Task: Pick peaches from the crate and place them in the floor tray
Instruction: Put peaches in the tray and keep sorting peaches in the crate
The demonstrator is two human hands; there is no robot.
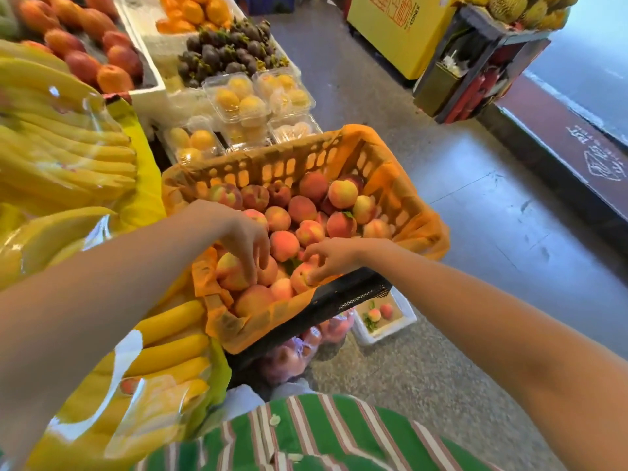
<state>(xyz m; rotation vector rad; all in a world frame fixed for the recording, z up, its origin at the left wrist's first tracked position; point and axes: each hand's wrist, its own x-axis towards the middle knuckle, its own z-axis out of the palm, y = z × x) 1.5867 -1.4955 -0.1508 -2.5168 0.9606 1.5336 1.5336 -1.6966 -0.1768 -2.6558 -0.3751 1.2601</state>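
Fruit stall w/ grey floor [475, 205], crate [390, 171] of peaches [306, 212] mid-frame. My left grip [244, 239] has fingers curled down onto a peach [231, 271] at the crate's near edge; right grip [334, 256] pinching another peach [300, 277] beside it. White floor tray [404, 317] below-right of the crate, two peaches in it.

We are seeing bright daylight pouring in from the upper right, washing the floor [475, 205] there pale and glossy. Glare is streaking the plastic over the bananas [68, 144]. Wide-angle distortion is bending the edges, and both forearms are looking soft and blurred.
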